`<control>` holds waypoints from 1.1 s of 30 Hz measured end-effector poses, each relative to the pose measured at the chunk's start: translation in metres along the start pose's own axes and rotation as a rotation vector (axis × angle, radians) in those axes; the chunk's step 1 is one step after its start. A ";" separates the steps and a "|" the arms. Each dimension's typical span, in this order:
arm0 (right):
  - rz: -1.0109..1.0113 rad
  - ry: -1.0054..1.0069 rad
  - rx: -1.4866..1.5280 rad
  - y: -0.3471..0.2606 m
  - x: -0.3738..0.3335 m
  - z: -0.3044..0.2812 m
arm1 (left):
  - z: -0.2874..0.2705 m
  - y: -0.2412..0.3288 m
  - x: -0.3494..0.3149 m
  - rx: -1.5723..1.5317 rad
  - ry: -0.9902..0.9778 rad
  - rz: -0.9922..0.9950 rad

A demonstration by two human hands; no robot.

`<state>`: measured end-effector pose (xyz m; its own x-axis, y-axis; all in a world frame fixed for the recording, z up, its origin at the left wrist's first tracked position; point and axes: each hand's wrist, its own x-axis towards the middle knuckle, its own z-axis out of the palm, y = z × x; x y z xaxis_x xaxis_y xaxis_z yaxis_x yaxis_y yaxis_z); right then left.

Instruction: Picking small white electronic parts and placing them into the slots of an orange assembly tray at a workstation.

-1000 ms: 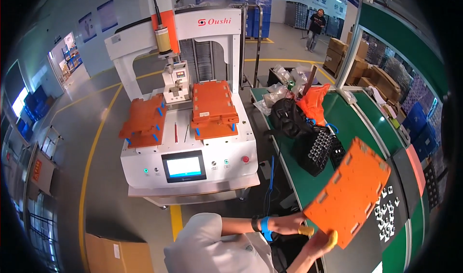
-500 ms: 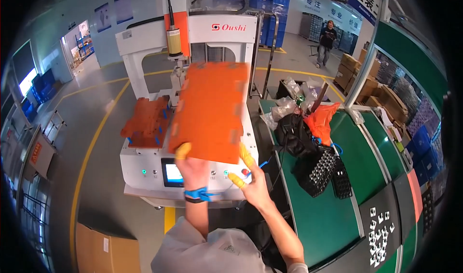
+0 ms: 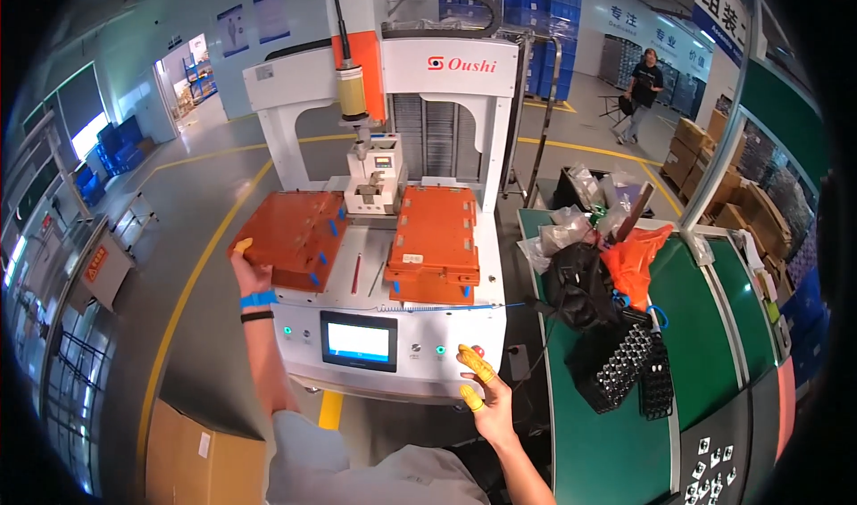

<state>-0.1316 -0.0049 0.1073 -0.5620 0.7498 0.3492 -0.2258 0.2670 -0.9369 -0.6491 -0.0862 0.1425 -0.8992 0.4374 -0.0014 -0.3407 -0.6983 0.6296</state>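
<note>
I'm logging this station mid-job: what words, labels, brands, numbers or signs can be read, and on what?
I can't repeat wording or brands, only place them:
Red lettering: white machine crossbeam.
Dark characters: white-and-blue hanging sign.
Bluish characters: far wall.
Orange sign, left: too small to read.
Touchscreen, small machine display: too small to read.
White label, right orange plate: too small to read.

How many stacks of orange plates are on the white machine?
2: the left stack, with the left hand at its outer edge, and the right stack. Some lower plates may be hidden.
</note>
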 end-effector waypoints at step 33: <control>0.045 0.063 0.149 0.017 -0.045 0.006 | -0.005 -0.043 0.063 0.736 0.346 -0.227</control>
<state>-0.1148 -0.0378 0.0759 -0.5244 0.7967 0.3005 -0.3199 0.1427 -0.9366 -0.6925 -0.0318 0.1117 -0.9047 0.2408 -0.3516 -0.3655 -0.0141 0.9307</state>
